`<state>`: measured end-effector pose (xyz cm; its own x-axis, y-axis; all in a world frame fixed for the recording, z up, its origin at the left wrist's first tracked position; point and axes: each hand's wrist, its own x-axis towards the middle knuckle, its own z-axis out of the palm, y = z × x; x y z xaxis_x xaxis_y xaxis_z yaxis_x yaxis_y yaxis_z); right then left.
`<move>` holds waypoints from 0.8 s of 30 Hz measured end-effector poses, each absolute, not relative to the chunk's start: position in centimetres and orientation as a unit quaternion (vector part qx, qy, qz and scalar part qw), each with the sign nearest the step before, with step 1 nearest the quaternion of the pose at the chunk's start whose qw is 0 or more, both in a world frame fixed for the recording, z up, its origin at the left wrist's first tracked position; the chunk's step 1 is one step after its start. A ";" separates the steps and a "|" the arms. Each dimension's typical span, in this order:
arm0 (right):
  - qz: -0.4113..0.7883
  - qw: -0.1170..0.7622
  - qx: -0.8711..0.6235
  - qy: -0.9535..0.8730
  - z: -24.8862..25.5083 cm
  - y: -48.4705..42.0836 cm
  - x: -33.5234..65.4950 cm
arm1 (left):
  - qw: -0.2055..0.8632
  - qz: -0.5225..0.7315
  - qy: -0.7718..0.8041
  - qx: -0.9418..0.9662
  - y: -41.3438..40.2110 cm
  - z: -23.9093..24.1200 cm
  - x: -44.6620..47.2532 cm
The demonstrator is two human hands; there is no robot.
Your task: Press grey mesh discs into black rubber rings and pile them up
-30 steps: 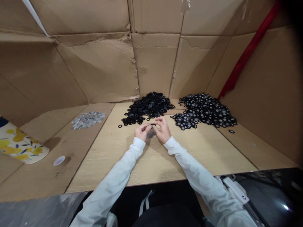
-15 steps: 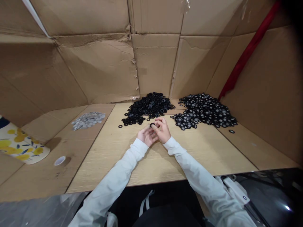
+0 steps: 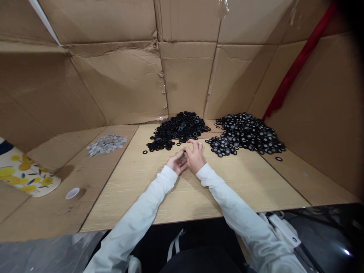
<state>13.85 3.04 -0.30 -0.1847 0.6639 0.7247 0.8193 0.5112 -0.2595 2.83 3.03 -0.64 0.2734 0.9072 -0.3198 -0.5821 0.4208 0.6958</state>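
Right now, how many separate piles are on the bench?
3. Grey discs on the cardboard left of the wooden board; black rings at the board's far edge, centre; black rings with grey centres to their right. Others could be hidden out of view.

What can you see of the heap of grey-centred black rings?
This low, spreading heap of black rings with grey centres holds many flat, overlapping pieces on a pale wood-grain board. A lobe reaches forward toward the person's right hand without touching it. One stray ring lies apart at the front right.
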 end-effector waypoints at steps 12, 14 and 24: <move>-0.118 0.343 -0.598 -0.715 -0.3 6.1 19.0 | 0.295 0.530 0.587 0.536 6.1 -0.9 -1.1; -0.121 0.334 -0.677 -0.644 -0.6 7.3 21.8 | 0.103 0.456 0.668 0.579 6.7 -0.8 -3.8; -0.038 0.242 -0.839 -0.486 -1.8 8.2 25.9 | 0.003 0.255 0.802 0.540 8.6 -2.3 -9.6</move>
